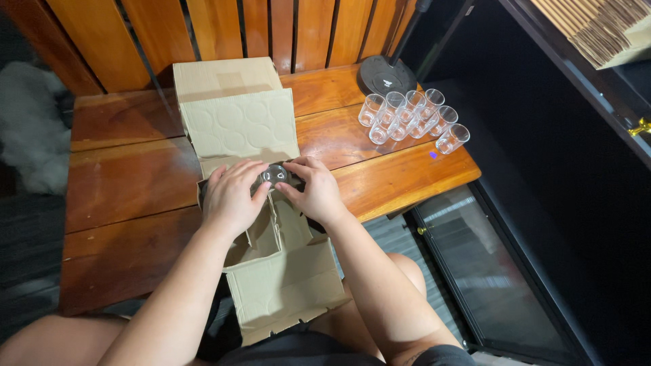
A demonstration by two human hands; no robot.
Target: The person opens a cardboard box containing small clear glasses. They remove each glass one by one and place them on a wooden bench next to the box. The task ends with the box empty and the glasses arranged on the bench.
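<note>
Both my left hand (230,196) and right hand (313,192) clamp a clear glass (274,175) over the cardboard box (285,271) at the counter's (122,203) front edge; more glasses (410,118) stand at its far right corner.

**Counter: wooden slats, three groups on top**

Counter (135,176) is reddish-brown wood, wide planks running left-right, slatted wooden back behind it. Open cardboard box (271,224) sits mid-counter, front part overhanging the near edge, flaps spread; far flap lies flat on the planks with an embossed cardboard insert (241,125) on it. Cluster of clear small glasses (410,118) stands at the far right corner, touching one another. Black round base (386,74) with a pole sits just behind them. Left half shows bare wood.
</note>
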